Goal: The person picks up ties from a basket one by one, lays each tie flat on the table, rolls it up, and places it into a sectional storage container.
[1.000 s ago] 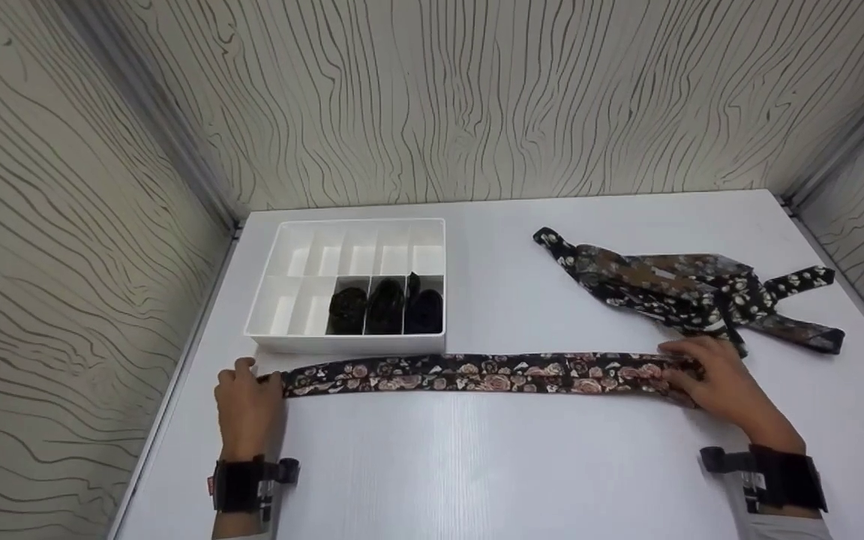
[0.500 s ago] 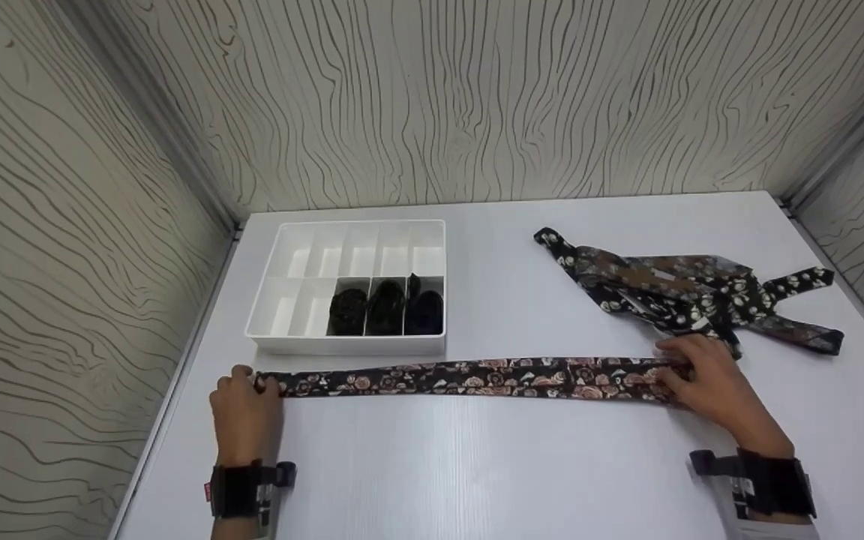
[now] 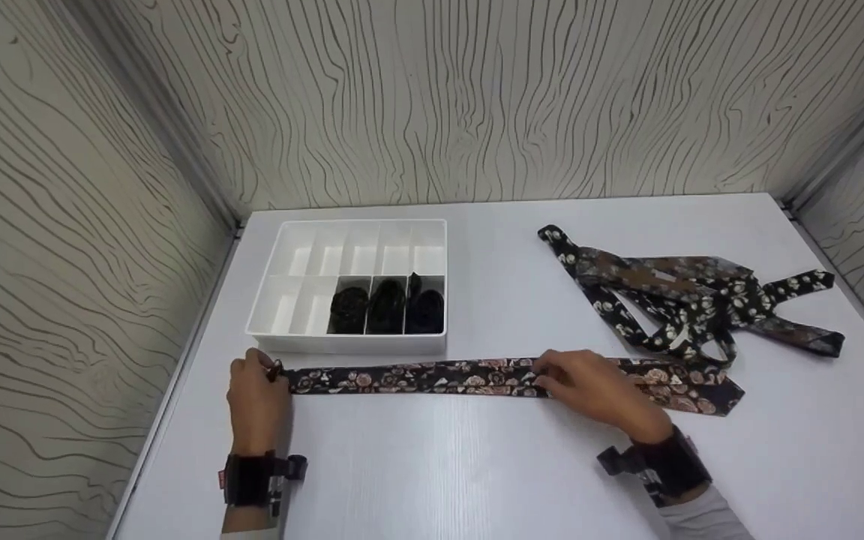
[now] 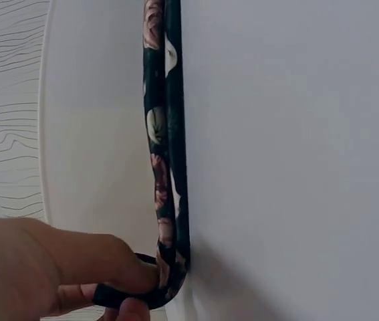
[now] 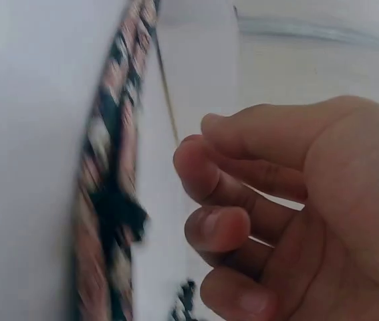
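A dark floral necktie (image 3: 417, 379) with pink roses lies folded lengthwise across the table, its wide pointed end at the right. My left hand (image 3: 256, 397) pinches the left end, and the left wrist view shows that end bent into a small curl between thumb and fingers (image 4: 119, 264). Over the tie's right half is my right hand (image 3: 597, 390). In the right wrist view its fingers (image 5: 226, 227) are loosely bent beside the tie, with nothing between them.
A white divided box (image 3: 349, 344) stands behind the tie, with dark rolled fabric (image 3: 385, 306) in three front compartments. At the back right lies a tangled heap of black floral ties (image 3: 747, 304), reaching close to the pointed end. Patterned walls (image 3: 432, 105) enclose the table.
My right hand has let go of the tie's right end and moved left along it, uncovering the pointed tip. My left hand has shifted slightly right, curling the tie's left end.
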### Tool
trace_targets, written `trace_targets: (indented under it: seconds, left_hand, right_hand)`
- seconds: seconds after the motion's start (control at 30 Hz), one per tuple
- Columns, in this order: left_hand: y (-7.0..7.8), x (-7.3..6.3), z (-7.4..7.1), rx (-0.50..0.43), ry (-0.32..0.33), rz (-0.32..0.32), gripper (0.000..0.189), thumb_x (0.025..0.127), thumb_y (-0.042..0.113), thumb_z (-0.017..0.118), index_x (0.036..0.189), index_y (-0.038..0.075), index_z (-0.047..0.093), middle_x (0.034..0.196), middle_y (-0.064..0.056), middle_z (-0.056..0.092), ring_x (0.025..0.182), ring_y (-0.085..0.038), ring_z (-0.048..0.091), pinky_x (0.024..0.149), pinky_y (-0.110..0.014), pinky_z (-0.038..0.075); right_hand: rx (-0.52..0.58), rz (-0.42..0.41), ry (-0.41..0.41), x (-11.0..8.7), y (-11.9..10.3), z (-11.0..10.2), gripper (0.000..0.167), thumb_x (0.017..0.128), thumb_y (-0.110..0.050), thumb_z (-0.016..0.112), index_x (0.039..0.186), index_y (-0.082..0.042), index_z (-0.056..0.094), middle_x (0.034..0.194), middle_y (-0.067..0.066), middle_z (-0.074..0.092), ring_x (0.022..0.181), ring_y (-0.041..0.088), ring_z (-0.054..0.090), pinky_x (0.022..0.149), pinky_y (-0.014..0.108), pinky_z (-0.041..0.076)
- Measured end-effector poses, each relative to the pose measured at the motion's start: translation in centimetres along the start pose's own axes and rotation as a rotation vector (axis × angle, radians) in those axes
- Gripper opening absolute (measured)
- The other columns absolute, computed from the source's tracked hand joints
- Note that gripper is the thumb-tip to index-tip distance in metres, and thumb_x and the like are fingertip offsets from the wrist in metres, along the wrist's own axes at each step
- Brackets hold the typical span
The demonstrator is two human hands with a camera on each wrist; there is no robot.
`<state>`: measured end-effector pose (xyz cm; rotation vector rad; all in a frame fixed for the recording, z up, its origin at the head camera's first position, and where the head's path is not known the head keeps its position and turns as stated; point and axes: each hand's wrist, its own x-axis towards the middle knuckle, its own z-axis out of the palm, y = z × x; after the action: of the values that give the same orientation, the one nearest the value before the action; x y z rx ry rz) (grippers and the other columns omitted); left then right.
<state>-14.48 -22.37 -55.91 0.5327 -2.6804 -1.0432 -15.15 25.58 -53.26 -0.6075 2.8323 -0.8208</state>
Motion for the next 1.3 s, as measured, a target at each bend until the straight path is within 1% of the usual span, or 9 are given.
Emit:
trace_targets:
  seconds: [0.1, 0.2, 0.43, 0.57, 0.77, 0.93, 1.1, 1.2, 1.3]
  left_hand:
    - [0.4, -0.2, 0.5, 0.02, 0.009, 0.026, 0.013, 0.098, 0.01, 0.062, 0.107, 0.0, 0.062, 0.108, -0.017, 0.056, 0.091, -0.034, 0.062, 0.073, -0.042, 0.051]
    - [0.8, -0.3, 0.9, 0.036, 0.01, 0.037, 0.02, 0.103, 0.018, 0.058, 0.105, 0.001, 0.069, 0.106, -0.015, 0.058, 0.089, -0.03, 0.061, 0.071, -0.039, 0.049]
    - [0.9, -0.6, 0.8, 0.088, -0.003, 0.006, 0.035, 0.101, 0.015, 0.06, 0.126, -0.009, 0.063, 0.114, -0.029, 0.062, 0.098, -0.044, 0.065, 0.075, -0.054, 0.053]
    - [0.9, -0.5, 0.9, 0.07, -0.03, -0.013, 0.032, 0.098, 0.014, 0.062, 0.121, -0.009, 0.06, 0.108, -0.027, 0.063, 0.097, -0.044, 0.064, 0.074, -0.052, 0.052]
    - [1.2, -0.4, 1.7, 0.028, -0.059, 0.106, 0.021, 0.095, 0.0, 0.065, 0.115, -0.001, 0.059, 0.102, -0.017, 0.06, 0.094, -0.032, 0.057, 0.075, -0.042, 0.046]
    - [1.8, -1.0, 2.3, 0.01, -0.094, 0.147, 0.011, 0.099, 0.008, 0.069, 0.109, 0.002, 0.068, 0.106, -0.014, 0.061, 0.099, -0.029, 0.057, 0.081, -0.041, 0.046]
    - [2.0, -1.3, 2.3, 0.01, -0.109, 0.13, 0.027, 0.106, 0.015, 0.059, 0.125, -0.001, 0.071, 0.117, -0.019, 0.063, 0.104, -0.033, 0.061, 0.085, -0.046, 0.05]
    - [2.1, -1.4, 2.4, 0.041, -0.117, 0.094, 0.034, 0.104, 0.016, 0.062, 0.131, -0.003, 0.065, 0.118, -0.024, 0.063, 0.105, -0.038, 0.063, 0.085, -0.051, 0.052]
    - [2.3, -1.5, 2.6, 0.042, -0.111, 0.082, 0.033, 0.1, 0.016, 0.067, 0.127, -0.003, 0.063, 0.113, -0.022, 0.063, 0.101, -0.036, 0.063, 0.082, -0.05, 0.051]
  right_hand:
    - [0.0, 0.013, -0.06, 1.0, -0.8, 1.7, 0.018, 0.099, -0.021, 0.073, 0.116, -0.017, 0.074, 0.089, -0.008, 0.071, 0.077, 0.005, 0.061, 0.071, 0.028, 0.053]
    - [-0.004, 0.046, -0.076, 1.4, -1.1, 2.7, 0.016, 0.098, -0.02, 0.073, 0.114, -0.019, 0.07, 0.09, -0.009, 0.069, 0.078, 0.006, 0.06, 0.073, 0.031, 0.053]
    - [0.014, 0.052, -0.081, 1.4, -0.9, 3.2, 0.018, 0.099, -0.019, 0.072, 0.116, -0.02, 0.066, 0.088, -0.01, 0.066, 0.076, 0.006, 0.059, 0.07, 0.028, 0.051]
    - [0.007, 0.043, -0.076, 1.3, -0.9, 3.3, 0.019, 0.099, -0.02, 0.072, 0.116, -0.021, 0.065, 0.085, -0.011, 0.064, 0.074, 0.004, 0.057, 0.068, 0.026, 0.049]
    - [0.009, 0.056, -0.067, 1.3, -0.7, 3.4, 0.019, 0.098, -0.019, 0.073, 0.116, -0.021, 0.066, 0.085, -0.012, 0.063, 0.073, 0.005, 0.056, 0.068, 0.025, 0.049]
    - [0.005, 0.051, -0.052, 1.3, -0.6, 3.4, 0.02, 0.097, -0.019, 0.074, 0.116, -0.021, 0.067, 0.085, -0.012, 0.064, 0.074, 0.004, 0.057, 0.068, 0.025, 0.049]
    - [0.002, 0.038, -0.041, 1.3, -0.5, 3.4, 0.019, 0.097, -0.018, 0.074, 0.114, -0.02, 0.067, 0.085, -0.011, 0.065, 0.074, 0.004, 0.057, 0.068, 0.025, 0.05]
    - [0.0, 0.041, -0.042, 1.2, -0.4, 3.4, 0.019, 0.097, -0.018, 0.074, 0.114, -0.02, 0.067, 0.085, -0.011, 0.065, 0.074, 0.004, 0.057, 0.068, 0.025, 0.05]
    - [0.002, 0.049, -0.046, 1.2, -0.4, 3.5, 0.019, 0.097, -0.02, 0.074, 0.115, -0.021, 0.067, 0.085, -0.012, 0.064, 0.073, 0.004, 0.056, 0.068, 0.025, 0.049]
